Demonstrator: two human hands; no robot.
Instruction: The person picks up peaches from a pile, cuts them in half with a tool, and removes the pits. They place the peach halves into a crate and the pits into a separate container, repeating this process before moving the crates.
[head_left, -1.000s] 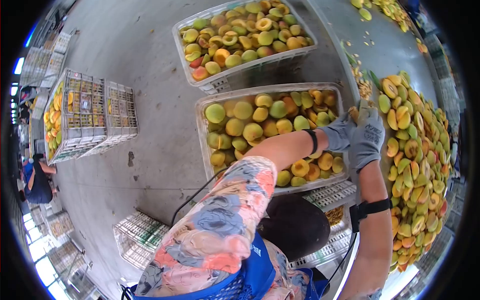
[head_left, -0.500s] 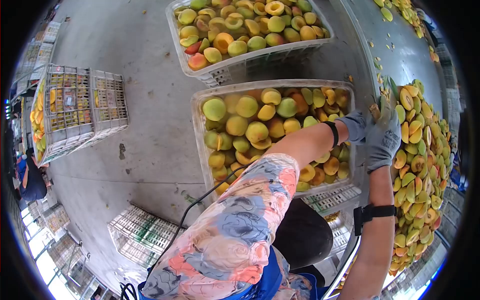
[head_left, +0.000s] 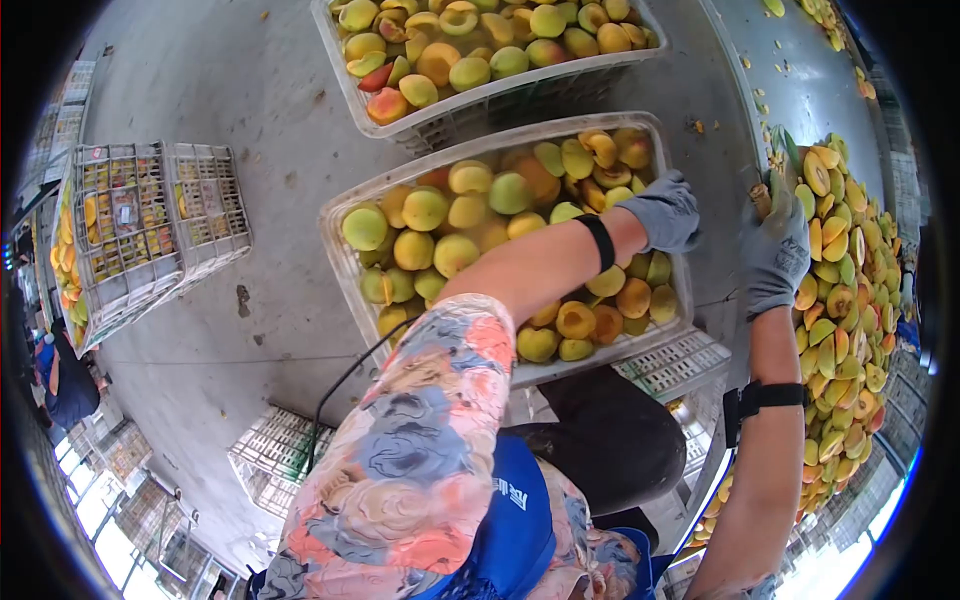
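My left hand [head_left: 665, 212], in a grey glove, is over the right side of a crate [head_left: 335, 260] of whole and halved yellow-green fruit [head_left: 455, 255]. Its fingers are curled in, and whatever they may hold is hidden. To the right, my gloved right hand [head_left: 778, 255] is closed around a short brown, wooden-looking piece [head_left: 761, 200] at the metal table's edge. Close beside that hand lies a large heap of halved fruit [head_left: 840, 300]. The two hands are apart.
A second fruit crate [head_left: 365, 115] stands behind the first. Stacked crates of fruit [head_left: 125, 225] are on the floor at left, with an empty-looking crate [head_left: 275, 455] lower down. A person [head_left: 68, 385] is at the far left. The metal table [head_left: 800, 90] runs along the right.
My left hand has moved left, away from my right hand, to over the crate. My right hand stays near the table edge with the brown piece. The whole view has shifted slightly.
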